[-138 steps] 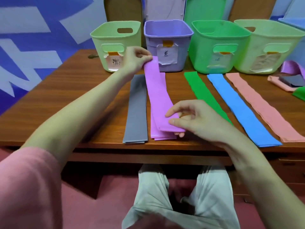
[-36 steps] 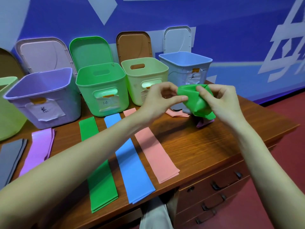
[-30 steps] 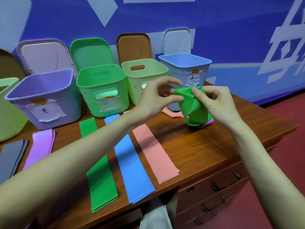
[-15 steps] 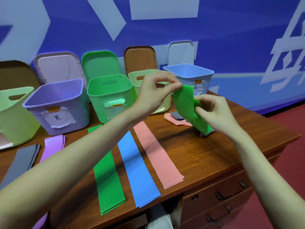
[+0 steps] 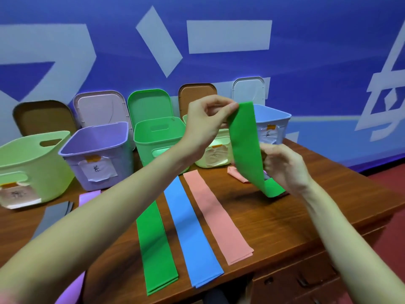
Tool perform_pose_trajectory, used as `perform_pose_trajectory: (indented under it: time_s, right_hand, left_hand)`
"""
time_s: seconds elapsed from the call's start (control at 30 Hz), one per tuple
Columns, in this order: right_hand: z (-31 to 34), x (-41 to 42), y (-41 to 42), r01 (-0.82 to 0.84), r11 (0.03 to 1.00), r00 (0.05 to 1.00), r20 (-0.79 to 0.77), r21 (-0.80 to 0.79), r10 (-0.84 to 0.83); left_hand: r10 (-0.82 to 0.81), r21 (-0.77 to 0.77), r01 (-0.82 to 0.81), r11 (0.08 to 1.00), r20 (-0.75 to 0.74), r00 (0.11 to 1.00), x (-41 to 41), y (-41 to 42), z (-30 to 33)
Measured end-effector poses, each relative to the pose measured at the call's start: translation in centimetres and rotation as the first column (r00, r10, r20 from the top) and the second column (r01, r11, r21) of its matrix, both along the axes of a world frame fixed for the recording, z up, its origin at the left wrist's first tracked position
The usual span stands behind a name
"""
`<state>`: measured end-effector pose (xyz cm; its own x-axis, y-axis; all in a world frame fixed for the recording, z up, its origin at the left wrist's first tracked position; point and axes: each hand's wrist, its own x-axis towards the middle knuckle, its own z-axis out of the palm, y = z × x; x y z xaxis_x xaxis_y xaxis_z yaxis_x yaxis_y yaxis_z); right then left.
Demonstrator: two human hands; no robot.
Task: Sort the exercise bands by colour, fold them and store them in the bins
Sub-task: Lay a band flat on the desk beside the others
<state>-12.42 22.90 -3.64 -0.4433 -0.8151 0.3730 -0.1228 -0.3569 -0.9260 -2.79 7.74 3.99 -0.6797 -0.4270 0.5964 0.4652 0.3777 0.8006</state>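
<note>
Head view: I count five open bins (image 5: 98,148) in a row and five flat band stacks on the table (image 5: 285,227). My left hand (image 5: 206,126) pinches the top of a sixth, green band (image 5: 245,145), held above the table; my right hand (image 5: 282,167) grips it lower down.

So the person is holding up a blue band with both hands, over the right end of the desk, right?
Not quite: the band held up is green, not blue, as the head view shows. The left hand pinches its top and the right hand holds it lower down, over the desk's right end.
</note>
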Motion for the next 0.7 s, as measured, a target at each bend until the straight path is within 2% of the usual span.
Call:
perform_pose_trajectory:
  time_s: [0.03, 0.17, 0.37, 0.47, 0.57, 0.7]
  right_hand:
    - [-0.1, 0.3, -0.2, -0.025, 0.999, 0.999, -0.036, 0.028, 0.026]
    - [-1.1, 1.0, -1.1, 0.159, 0.977, 0.944, -0.312, 0.143, -0.108]
    - [-4.4, 1.0, -0.7, 0.180, 0.918, 0.931, -0.363, 0.352, -0.043]
    - [-5.2, 2.0, -0.7, 0.197, 0.917, 0.926, -0.373, 0.347, -0.058]
    - [-4.9, 4.0, -1.1, 0.259, 0.931, 0.944, -0.273, 0.259, -0.187]
    - [-4.4, 7.2, -2.3, 0.307, 0.936, 0.914, -0.326, 0.171, -0.240]
  left_hand:
    - [0.010, 0.012, -0.010, 1.000, 0.001, 1.000, 0.0, -0.1, 0.0]
    - [0.059, 0.048, -0.058, 0.997, 0.000, 0.998, 0.6, -0.8, 0.0]
    - [0.225, 0.177, -0.219, 0.960, -0.014, 0.974, 2.5, -4.6, -1.0]
    - [0.303, 0.233, -0.295, 0.927, -0.001, 0.953, 4.0, -6.7, -2.3]
    - [0.392, 0.264, -0.385, 0.884, 0.028, 0.920, 6.0, -9.0, -3.8]
    - [0.519, 0.176, -0.519, 0.837, 0.049, 0.854, 9.4, -12.0, -5.7]
